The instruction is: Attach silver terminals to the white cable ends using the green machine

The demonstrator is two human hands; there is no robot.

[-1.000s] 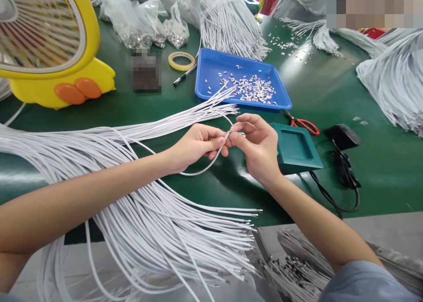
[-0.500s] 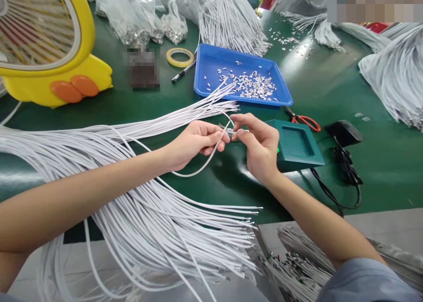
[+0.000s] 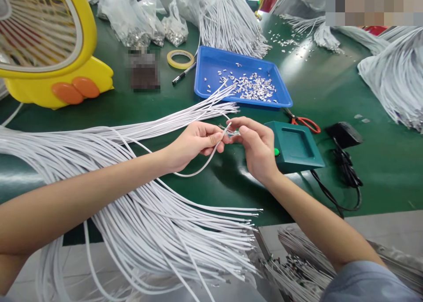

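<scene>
My left hand pinches a white cable near its end, between thumb and fingers. The cable loops below the hand and back toward the bundle. Close beside it, my right hand is closed with thumb and forefinger at the cable's thin end wires; the fingers hide the exact contact. A bundle of white cables lies under and behind my left arm, many ends fanning toward the front edge. Beyond both hands stands a blue tray with small shiny metal pieces scattered in it.
A green device with a green button sits right of my hand, beside orange-handled pliers and a black adapter. A yellow fan, tape roll and pen stand further back. More cable bundles lie around.
My right hand has shifted slightly left, closer to my left hand, and its fingers have curled over the cable end. My left hand stays almost in place.
</scene>
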